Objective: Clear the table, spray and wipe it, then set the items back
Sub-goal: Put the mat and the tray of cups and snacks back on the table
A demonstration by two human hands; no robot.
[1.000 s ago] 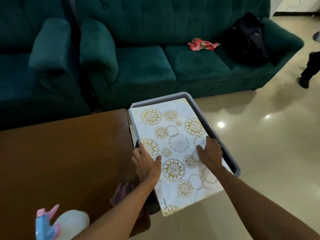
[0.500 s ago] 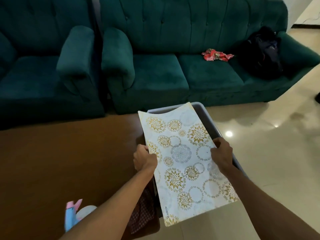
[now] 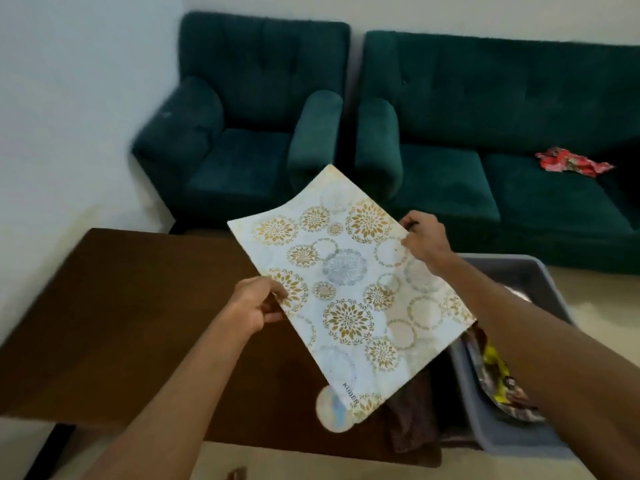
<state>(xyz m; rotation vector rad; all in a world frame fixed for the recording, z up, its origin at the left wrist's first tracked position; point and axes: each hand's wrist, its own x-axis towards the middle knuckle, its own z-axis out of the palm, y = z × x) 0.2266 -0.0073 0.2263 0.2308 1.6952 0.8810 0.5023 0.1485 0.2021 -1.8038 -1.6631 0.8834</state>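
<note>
While the dark green velvet sofa (image 3: 485, 150) and its matching green armchair (image 3: 249, 133) fill the view from eleven to two o'clock, the work sits lower down. A brown wooden tabletop (image 3: 138, 323) spreads from nine o'clock toward the centre, and most of its surface lies bare. At four o'clock, just beside the tabletop's right end, stands a grey plastic tub (image 3: 519, 445) with a yellow printed packet (image 3: 495, 372) and other things inside.

Held in the air at the centre, over the tabletop's right part and the tub's near corner, is a thin white placemat (image 3: 346, 299) printed with gold and grey flower circles. It tilts, bows slightly, and has a small word printed near its lower edge.

The left hand (image 3: 256, 306) takes the mat's nine o'clock edge, thumb on top and fingers (image 3: 273, 317) curled beneath. The right hand (image 3: 422, 240) pinches the two o'clock edge.

Clearing looks done, and wiping probably too, since a brown checked cloth (image 3: 412, 410) lies at the tabletop's five o'clock corner. Setting back seems only begun: the mat is not yet laid, and the tub's contents remain.

A round white-and-blue shape (image 3: 330, 414) at the mat's lower corner is too blurred to name. A crumpled red cloth (image 3: 571, 162) rests on the sofa seat at two o'clock.
</note>
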